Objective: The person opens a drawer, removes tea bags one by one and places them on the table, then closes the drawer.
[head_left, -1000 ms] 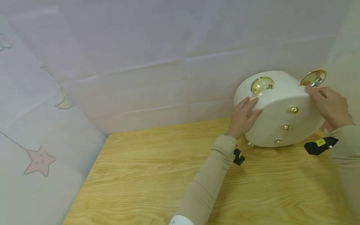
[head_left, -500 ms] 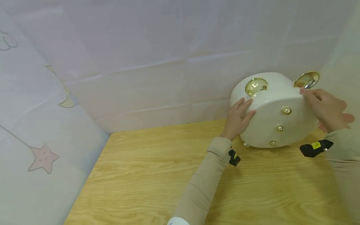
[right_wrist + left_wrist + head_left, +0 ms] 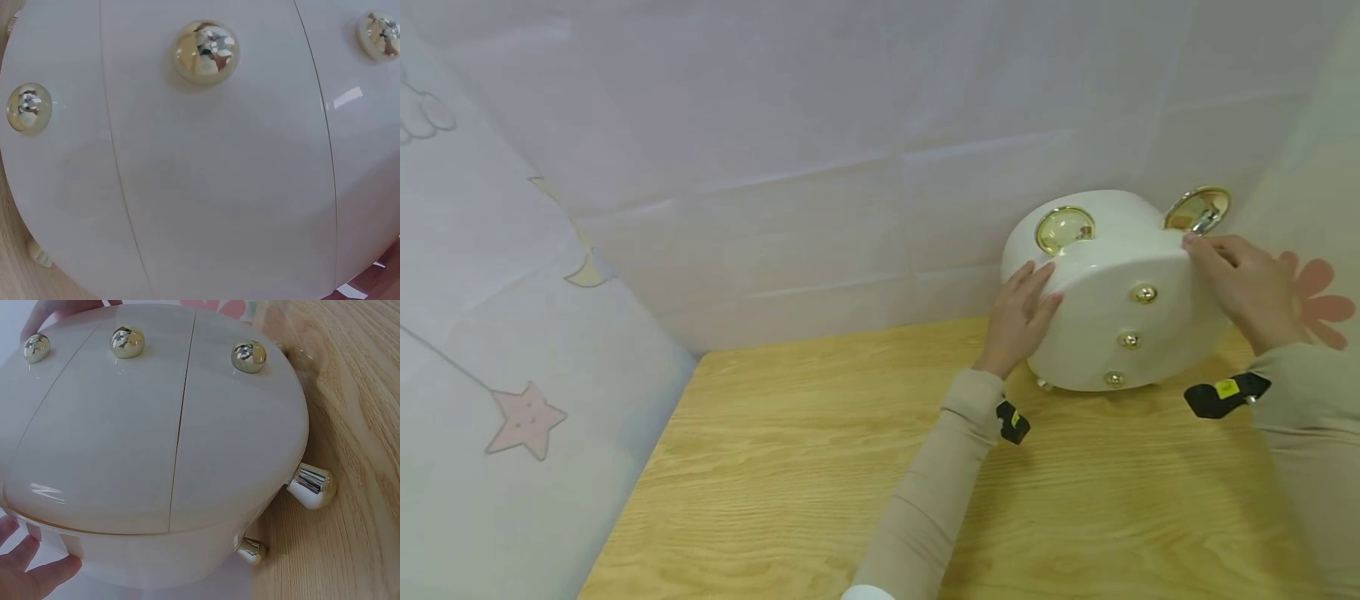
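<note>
Box (image 3: 1090,325) stood on the tabletop (image 3: 805,450), knobs (image 3: 1130,340) facing front, between left hand (image 3: 1017,321), loose-fingered on the box's left edge, and right hand (image 3: 1252,283), by the right gold disc (image 3: 1186,215), hold unclear.

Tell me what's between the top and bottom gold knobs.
A middle gold knob, with a thin seam on either side; the left wrist view shows this.

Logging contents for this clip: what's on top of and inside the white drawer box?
Two gold discs sit on top, the right hand beside one. Closed drawer fronts cover the inside; contents cannot be seen.
</note>
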